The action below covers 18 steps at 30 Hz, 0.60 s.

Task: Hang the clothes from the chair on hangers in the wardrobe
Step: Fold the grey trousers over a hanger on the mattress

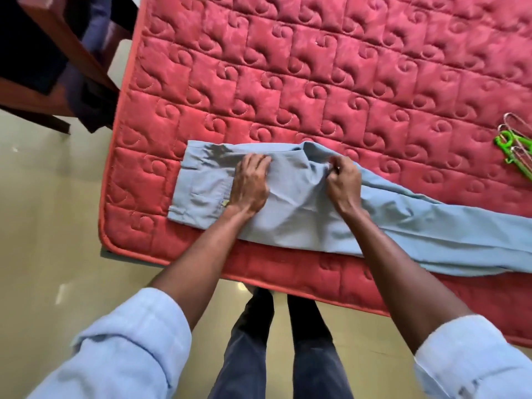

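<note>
trousers (302, 214): pale grey-blue | mattress (316, 82): red, quilted swirls | hangers (515, 145): green, silver

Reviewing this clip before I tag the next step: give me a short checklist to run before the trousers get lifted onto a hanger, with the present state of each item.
1. Trousers lie on the mattress: ok.
2. Left hand rests flat on the trousers near the waist end: ok.
3. Right hand pinches a fold of the cloth: ok.
4. Trousers smoothed flat: not ok, creases show between the hands.
5. Hangers at hand: ok, they lie at the mattress's right edge, apart from the trousers; neither hand holds one.
6. Legs aligned along their full length: cannot tell, they run out of frame at right.
</note>
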### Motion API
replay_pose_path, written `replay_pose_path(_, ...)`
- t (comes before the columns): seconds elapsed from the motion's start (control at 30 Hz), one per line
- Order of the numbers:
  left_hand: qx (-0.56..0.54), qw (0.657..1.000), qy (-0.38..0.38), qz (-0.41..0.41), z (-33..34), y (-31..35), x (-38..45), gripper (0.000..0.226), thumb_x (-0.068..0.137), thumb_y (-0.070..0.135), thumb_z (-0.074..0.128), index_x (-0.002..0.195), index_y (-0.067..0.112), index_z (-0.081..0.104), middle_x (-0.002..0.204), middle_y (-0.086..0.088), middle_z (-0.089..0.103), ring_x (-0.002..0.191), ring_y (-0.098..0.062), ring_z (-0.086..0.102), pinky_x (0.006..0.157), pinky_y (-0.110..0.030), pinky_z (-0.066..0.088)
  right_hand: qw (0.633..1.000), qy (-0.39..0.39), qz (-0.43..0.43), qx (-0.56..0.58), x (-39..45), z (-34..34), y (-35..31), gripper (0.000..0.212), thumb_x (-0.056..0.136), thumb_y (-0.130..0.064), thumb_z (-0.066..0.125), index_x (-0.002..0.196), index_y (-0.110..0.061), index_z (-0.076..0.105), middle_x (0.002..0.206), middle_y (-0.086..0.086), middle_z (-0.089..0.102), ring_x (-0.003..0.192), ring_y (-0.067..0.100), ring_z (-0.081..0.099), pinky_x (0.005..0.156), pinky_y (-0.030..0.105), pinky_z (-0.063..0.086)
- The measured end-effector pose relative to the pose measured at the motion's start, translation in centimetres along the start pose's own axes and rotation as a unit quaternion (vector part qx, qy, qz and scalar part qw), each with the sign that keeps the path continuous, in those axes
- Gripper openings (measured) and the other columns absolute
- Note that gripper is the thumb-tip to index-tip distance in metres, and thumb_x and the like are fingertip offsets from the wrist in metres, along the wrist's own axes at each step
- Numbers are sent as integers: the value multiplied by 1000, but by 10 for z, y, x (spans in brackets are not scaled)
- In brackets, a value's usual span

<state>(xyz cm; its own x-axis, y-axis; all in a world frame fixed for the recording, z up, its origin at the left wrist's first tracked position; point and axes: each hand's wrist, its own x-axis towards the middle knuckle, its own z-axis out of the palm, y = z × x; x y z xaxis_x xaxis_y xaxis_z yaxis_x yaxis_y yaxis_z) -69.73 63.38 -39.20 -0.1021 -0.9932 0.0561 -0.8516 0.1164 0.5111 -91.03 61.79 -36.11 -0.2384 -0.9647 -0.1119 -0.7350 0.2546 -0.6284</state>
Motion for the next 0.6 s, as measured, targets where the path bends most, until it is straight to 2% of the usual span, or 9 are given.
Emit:
replay_pose_path(0.1, 78, 996, -39, 10, 12, 0, 26, 47, 79, 0, 53, 124, 6, 61, 132, -18, 57, 123, -38, 50, 105, -47, 40, 985, -168, 23, -1, 30, -2, 2, 20, 89, -12, 55, 104, -7, 68, 101, 10, 71, 95, 26, 63, 72, 28, 39)
replay_pose_path(0.17, 113, 992, -54, 10, 18, -7, 34, 42, 79, 1, 53, 119, 8, 62, 136, -19, 55, 127, -38, 47, 107, -48, 36, 958, -284, 16, -26, 43, 5, -1, 29, 88, -21, 62, 115, -10, 66, 109, 6, 69, 98, 21, 63, 74, 23, 38)
replay_pose_path(0.23, 125, 991, -38, 18, 23, -12, 39, 32, 79, 2, 53, 108, 8, 64, 128, -18, 59, 123, -36, 51, 105, -46, 36, 944, -328, 29, -10, 53, 8, -4, 24, 87, -21, 66, 109, -11, 68, 94, 3, 66, 79, 14, 60, 68, 22, 38)
replay_pose_path(0.3, 118, 993, -7, 21, 25, -16, 44, 26, 78, 1, 52, 101, 8, 62, 112, -16, 63, 110, -35, 56, 100, -43, 36, 947, -312, 51, 58, 60, 5, -2, 4, 87, -17, 67, 88, -14, 66, 72, -2, 57, 58, 6, 47, 57, 23, 37)
replay_pose_path(0.37, 112, 993, 35, 15, 27, -18, 48, 22, 79, 0, 50, 97, 9, 60, 96, -14, 61, 94, -34, 58, 93, -39, 36, 944, -280, 85, 156, 63, 2, 4, 11, 88, -16, 66, 79, -16, 59, 65, -4, 51, 56, 7, 42, 52, 23, 35)
replay_pose_path(0.47, 112, 991, 71, 4, 28, -20, 56, 22, 87, 0, 47, 102, 10, 60, 90, -11, 61, 84, -31, 56, 90, -38, 35, 895, -225, 178, 343, 58, 4, 9, 19, 81, -10, 69, 69, -18, 56, 64, -2, 57, 62, 13, 51, 61, 26, 42)
replay_pose_path(0.53, 125, 988, 87, 14, 30, -21, 63, 25, 87, 2, 44, 105, 10, 59, 90, -11, 61, 82, -31, 54, 88, -38, 33, 880, -162, 228, 385, 60, 9, 12, 21, 76, -3, 70, 71, -19, 57, 68, -1, 60, 67, 14, 54, 68, 28, 44)
replay_pose_path(0.6, 151, 983, 98, 18, 32, -22, 69, 26, 84, 4, 45, 105, 11, 58, 90, -11, 61, 82, -30, 53, 85, -38, 31, 900, -111, 240, 347, 65, 12, 14, 18, 78, -5, 70, 76, -18, 57, 70, -1, 60, 65, 12, 52, 66, 27, 44)
